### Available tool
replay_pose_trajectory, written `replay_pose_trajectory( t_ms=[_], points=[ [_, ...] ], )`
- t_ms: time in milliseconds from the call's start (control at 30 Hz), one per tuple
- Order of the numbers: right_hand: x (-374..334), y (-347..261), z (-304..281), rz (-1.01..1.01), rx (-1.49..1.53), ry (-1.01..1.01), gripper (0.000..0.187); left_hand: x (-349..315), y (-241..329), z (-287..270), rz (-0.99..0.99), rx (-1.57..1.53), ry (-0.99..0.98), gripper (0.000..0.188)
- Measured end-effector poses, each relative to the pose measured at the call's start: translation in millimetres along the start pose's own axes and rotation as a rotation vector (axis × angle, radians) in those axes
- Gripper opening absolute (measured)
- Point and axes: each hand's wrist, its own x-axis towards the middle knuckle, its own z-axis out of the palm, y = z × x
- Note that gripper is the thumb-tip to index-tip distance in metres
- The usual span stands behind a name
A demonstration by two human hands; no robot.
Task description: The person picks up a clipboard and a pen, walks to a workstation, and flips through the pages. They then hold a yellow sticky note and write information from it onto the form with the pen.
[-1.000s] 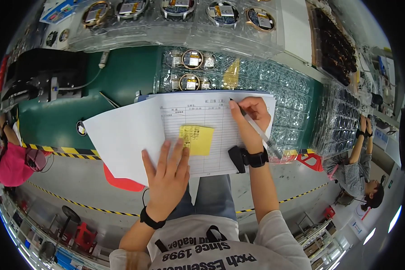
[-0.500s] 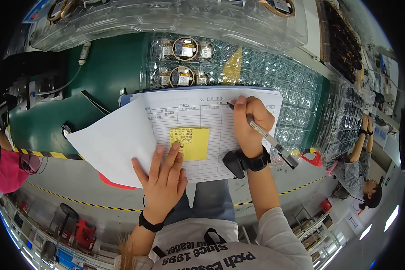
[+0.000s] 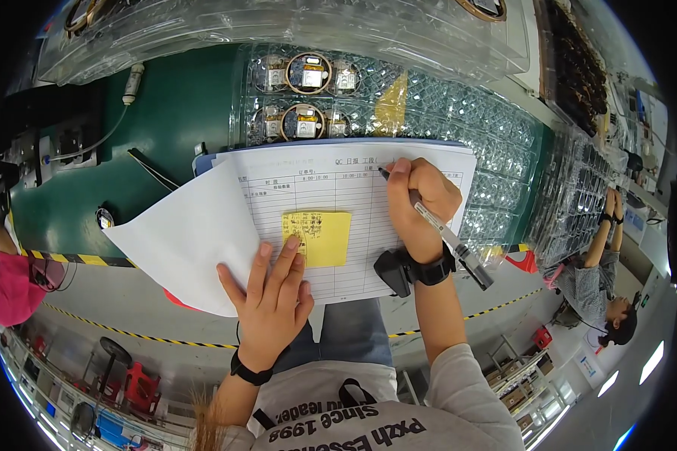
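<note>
A printed form [image 3: 320, 282] lies on a blue clipboard [image 3: 338, 140], with a white page [image 3: 184, 233] curled back at its left. My left hand [image 3: 269, 297] lies with fingers spread, its fingertips on a yellow sticky note [image 3: 329, 244] with handwriting and on the form. In my right hand [image 3: 427, 207] is a pen [image 3: 451, 240], gripped between thumb and fingers. The dark tip points at the upper right part of the form; whether it touches the paper I cannot tell. Each wrist carries a black band.
Behind the clipboard, a clear plastic tray [image 3: 459, 113] holds several round watch-like parts [image 3: 308, 73]. Larger clear trays [image 3: 278, 37] stand beyond it. Tweezers [image 3: 152, 170] and a cable lie on the green bench [image 3: 180, 98] at left. Other people [image 3: 598, 286] sit at both sides.
The view has shifted slightly, and the curled page hangs a little further left and lower. My right hand with the pen has barely moved; the left stays on the note.
</note>
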Motion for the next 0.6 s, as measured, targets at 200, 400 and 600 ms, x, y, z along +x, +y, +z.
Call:
replay_pose_trajectory(
  t_ms=[200, 400, 600],
  points=[
    [0.6, -0.1, 1.1, -0.004, -0.027, -0.014, 0.027, 0.0, -1.8, 1.1, -0.002, -0.016, -0.004, 0.036],
    [3.3, -5.3, -1.5, -0.001, -0.011, -0.024, 0.027, 0.3, -2.7, 1.0, 0.006, -0.014, -0.012, 0.037],
    [0.1, -2.7, 0.2, -0.006, -0.06, -0.008, 0.027, -0.5, -3.2, 1.1, 0.011, -0.028, -0.01, 0.037]
  ],
)
